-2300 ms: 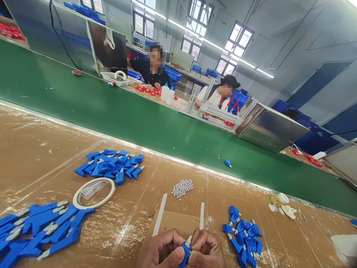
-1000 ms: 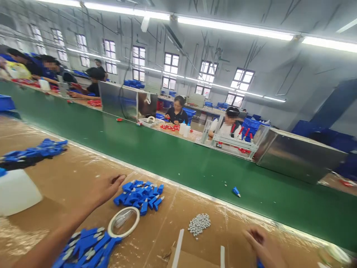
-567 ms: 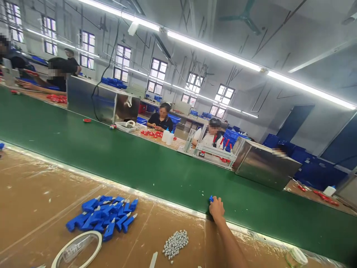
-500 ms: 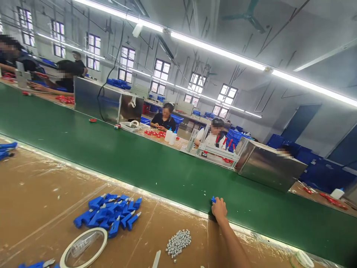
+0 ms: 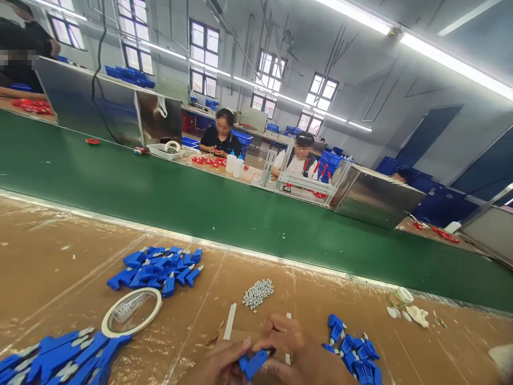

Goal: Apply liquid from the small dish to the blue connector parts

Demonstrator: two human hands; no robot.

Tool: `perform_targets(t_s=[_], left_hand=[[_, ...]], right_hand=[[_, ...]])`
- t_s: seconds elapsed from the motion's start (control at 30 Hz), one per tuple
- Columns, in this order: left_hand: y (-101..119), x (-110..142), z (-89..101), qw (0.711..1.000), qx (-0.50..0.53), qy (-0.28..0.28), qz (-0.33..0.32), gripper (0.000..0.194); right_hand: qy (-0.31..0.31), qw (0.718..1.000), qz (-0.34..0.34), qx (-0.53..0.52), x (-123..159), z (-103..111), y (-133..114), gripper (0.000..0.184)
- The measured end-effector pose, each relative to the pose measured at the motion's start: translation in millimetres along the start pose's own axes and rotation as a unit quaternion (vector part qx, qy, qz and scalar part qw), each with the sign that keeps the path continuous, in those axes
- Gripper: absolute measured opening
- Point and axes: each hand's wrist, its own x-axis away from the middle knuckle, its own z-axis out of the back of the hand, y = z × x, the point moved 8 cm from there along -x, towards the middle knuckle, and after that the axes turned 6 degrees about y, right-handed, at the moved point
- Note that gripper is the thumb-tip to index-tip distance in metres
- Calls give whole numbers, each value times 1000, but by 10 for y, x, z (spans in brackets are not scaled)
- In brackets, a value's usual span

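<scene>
Both hands, left hand (image 5: 218,366) and right hand (image 5: 290,347), pinch one blue plastic connector (image 5: 253,363) between their fingertips low over the brown worktable (image 5: 52,256), with a small pile of grey caps (image 5: 258,293) just beyond and a heap of blue parts (image 5: 356,355) beside the right hand.

Small blue plastic connector piece (image 5: 253,363), elongated and blocky, lying roughly level with a slight upward tilt to the right, pinched at both ends between fingertips, low in the view, above the brown taped worktable, its lower edge hidden.
</scene>
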Motion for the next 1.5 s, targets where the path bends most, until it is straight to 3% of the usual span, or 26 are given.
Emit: perform_targets(t_s=[0.1, 0.2, 0.3, 0.4, 0.57, 0.8, 1.2, 1.4, 1.5], left_hand=[[-160, 41, -102, 997, 17, -42, 63, 46], [-141, 99, 1, 998, 37, -29, 36, 42], [-79, 163, 155, 998, 60, 3, 7, 33], [-60, 187, 229, 998, 58, 8, -6, 32], [-137, 159, 320, 997, 77, 31, -4, 35], [-145, 168, 447, 991, 106, 87, -2, 38], [-131, 161, 548, 988, 77, 133, -13, 50], [-85, 186, 563, 986, 76, 147, -18, 52], [-99, 178, 586, 990, 54, 124, -32, 49]], right_hand=[[58, 998, -24, -31, 166, 34, 89, 33], [95, 985, -131, -66, 436, 29, 389, 55], [104, 968, -204, -105, 687, -151, 692, 43], [127, 952, -235, -153, 815, -411, 941, 48], [156, 938, -268, -154, 889, -609, 1156, 37], [140, 944, -278, -108, 870, -567, 1136, 9], [114, 956, -266, -38, 738, -601, 949, 6], [93, 974, -208, 2, 716, -577, 860, 17], [97, 982, -163, 20, 733, -526, 756, 21]])
